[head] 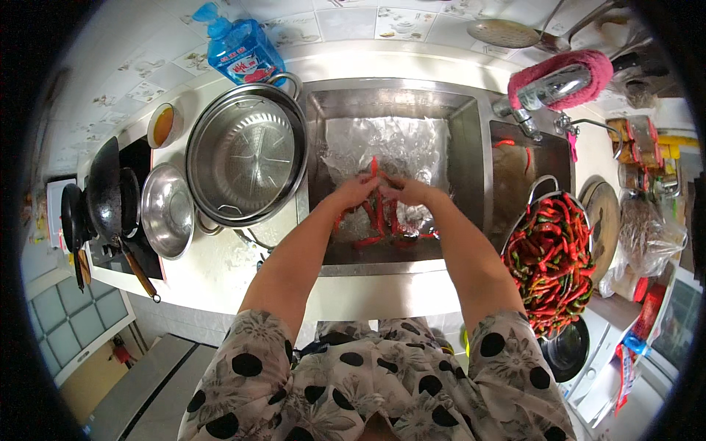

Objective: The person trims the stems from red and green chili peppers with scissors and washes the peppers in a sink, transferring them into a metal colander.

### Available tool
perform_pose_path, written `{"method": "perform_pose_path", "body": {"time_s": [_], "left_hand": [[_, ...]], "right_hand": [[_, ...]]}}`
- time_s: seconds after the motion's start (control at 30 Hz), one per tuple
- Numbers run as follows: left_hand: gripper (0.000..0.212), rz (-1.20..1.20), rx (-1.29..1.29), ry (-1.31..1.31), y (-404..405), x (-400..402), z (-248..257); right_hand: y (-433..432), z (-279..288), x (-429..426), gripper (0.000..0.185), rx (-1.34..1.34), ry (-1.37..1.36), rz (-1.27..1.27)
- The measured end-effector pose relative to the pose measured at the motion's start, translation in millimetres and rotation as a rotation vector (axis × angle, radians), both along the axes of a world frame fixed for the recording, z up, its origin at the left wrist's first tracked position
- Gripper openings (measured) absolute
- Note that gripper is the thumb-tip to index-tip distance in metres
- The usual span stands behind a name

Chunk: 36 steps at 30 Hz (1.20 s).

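Note:
Both my hands are over the left basin of a steel sink (463, 165), which holds rippling water. My left hand (357, 190) and my right hand (407, 191) nearly meet around red chili peppers (378, 215), and one pepper tip points up between them. The fingers are blurred, so the right hand's hold cannot be made out. Several more peppers lie in the water below the hands. To the right, a metal colander heaped with red and some green chili peppers (551, 253) rests at the smaller basin, where a few red peppers (528, 160) lie.
Left of the sink stand a large steel pot with a strainer (259, 157), a steel bowl (168, 212), a small bowl of orange liquid (164, 125) and a wok (105, 193). Behind are a blue detergent bottle (242, 55) and a faucet wrapped in pink cloth (557, 88). A round board (604, 220) is at right.

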<state>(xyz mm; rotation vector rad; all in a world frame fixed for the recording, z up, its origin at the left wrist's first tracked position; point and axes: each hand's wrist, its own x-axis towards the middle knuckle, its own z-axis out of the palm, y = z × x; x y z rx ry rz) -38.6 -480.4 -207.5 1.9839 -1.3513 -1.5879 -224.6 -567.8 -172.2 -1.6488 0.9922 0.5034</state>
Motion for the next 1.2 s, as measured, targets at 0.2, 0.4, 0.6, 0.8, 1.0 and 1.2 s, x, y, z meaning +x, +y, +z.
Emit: {"method": "perform_pose_path", "body": {"time_s": [0.2,0.4,0.6,0.8,1.0,1.2], "left_hand": [[0.059,0.161,0.576,0.45,49,-20,23],[0.04,0.507,0.63,0.475,64,-26,4],[0.049,0.797,0.524,0.696,47,-45,36],[0.044,0.732,0.209,0.594,24,-52,131],[0.035,0.624,0.042,0.622,14,-80,203],[0.039,0.484,-0.099,0.664,22,-163,275]], "right_hand": [[59,27,-19,0.086,0.208,0.113,-0.022],[81,4,-15,0.086,0.196,-0.034,-0.224],[96,-11,-8,0.058,0.035,-0.274,-0.588],[92,90,-2,0.061,-0.25,-0.36,-0.723],[91,163,-33,0.05,-0.561,-0.426,-0.706],[109,242,-120,0.056,-0.807,-0.529,-0.753]]}}
